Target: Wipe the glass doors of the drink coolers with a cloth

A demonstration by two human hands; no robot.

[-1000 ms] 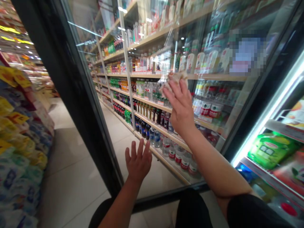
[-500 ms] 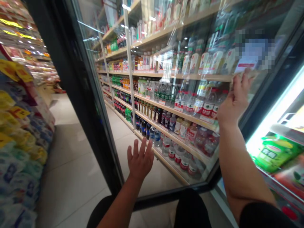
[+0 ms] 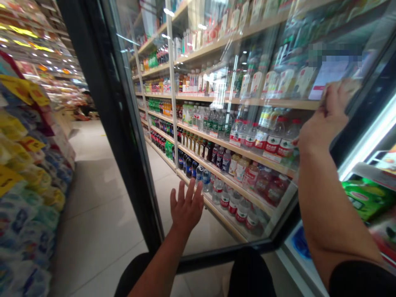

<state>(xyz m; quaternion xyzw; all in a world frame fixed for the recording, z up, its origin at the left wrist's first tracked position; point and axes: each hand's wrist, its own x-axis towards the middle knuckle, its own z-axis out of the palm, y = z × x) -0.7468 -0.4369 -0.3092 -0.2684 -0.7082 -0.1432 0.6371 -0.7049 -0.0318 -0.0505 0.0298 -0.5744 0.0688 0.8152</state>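
A black-framed glass door [image 3: 130, 156] stands swung out in front of me. My left hand [image 3: 187, 204] lies against the lower part of its pane, fingers spread and holding nothing. High on the right side of the same pane, my right hand [image 3: 332, 107] is closed on a pale, folded cloth [image 3: 353, 88], pressed to the glass. Most of the cloth is hidden under the fingers. Just above it, a white notice [image 3: 328, 76] with a red strip shows at the glass, partly blurred out.
Through the pane I see shelves [image 3: 210, 134] of bottled drinks. At right is the lit cooler with green packets [image 3: 365, 198]. Stacked yellow and blue packages [image 3: 31, 181] line the left side of the tiled floor [image 3: 99, 214]. A person [image 3: 88, 103] is far back in the aisle.
My right hand has moved to the right across the glass with the cloth. The left hand stays spread in nearly the same place. The view has shifted slightly.
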